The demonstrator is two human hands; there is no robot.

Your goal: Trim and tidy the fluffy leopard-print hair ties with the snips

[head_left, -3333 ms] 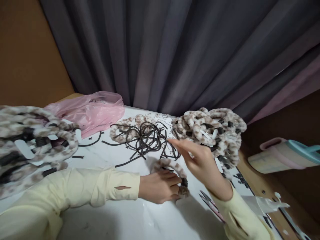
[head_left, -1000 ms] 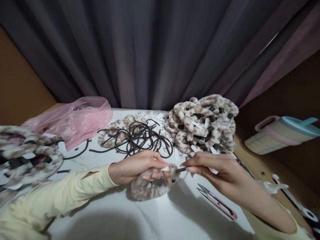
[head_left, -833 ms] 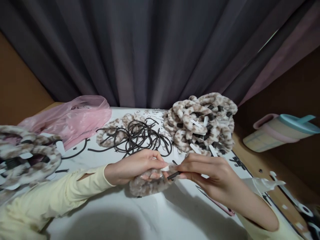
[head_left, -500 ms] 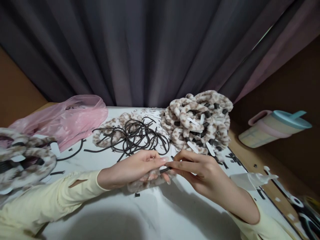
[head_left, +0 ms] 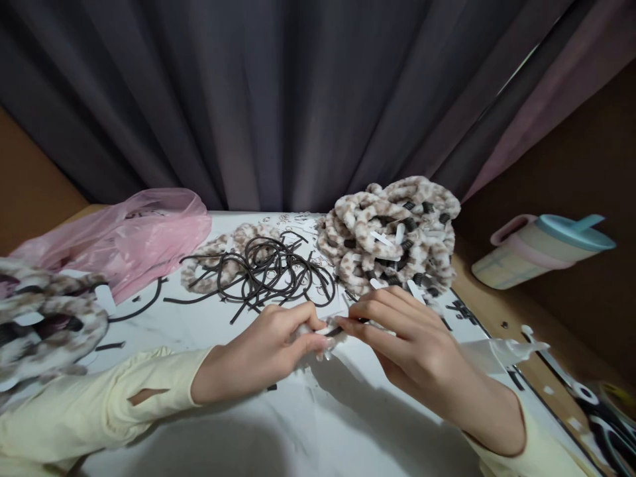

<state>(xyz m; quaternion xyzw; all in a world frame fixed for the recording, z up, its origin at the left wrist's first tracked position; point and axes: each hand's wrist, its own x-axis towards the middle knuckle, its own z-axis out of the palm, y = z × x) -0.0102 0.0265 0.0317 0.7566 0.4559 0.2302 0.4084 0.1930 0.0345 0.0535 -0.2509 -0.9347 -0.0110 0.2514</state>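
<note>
Over the middle of the table my left hand (head_left: 263, 348) is closed, its thumb and fingers gripping a fluffy white-and-brown plush ring (head_left: 301, 330) that is mostly hidden behind the hand. My right hand (head_left: 417, 338) pinches a short black cord (head_left: 340, 330) against the plush between the two hands. A pale strip or tag shows beside the fingertips; the exact join is too small to make out. Just beyond the hands lies a tangled heap of black cords (head_left: 263, 271). Behind my right hand is a large pile of plush rings (head_left: 370, 212) with white tags and black cord wraps.
More plush rings (head_left: 92, 318) lie at the left, by a pink plastic bag (head_left: 163, 228). On the right are a squeeze bottle (head_left: 489, 356), scissors (head_left: 579, 391), black cord bits (head_left: 464, 313) and a tumbler with a blue lid (head_left: 529, 258). A dark curtain (head_left: 258, 106) hangs behind.
My left fingers have curled tighter around the plush ring, which is now more covered. My right hand has turned palm-down over the cord, its fingers more extended. The view shifted slightly.
</note>
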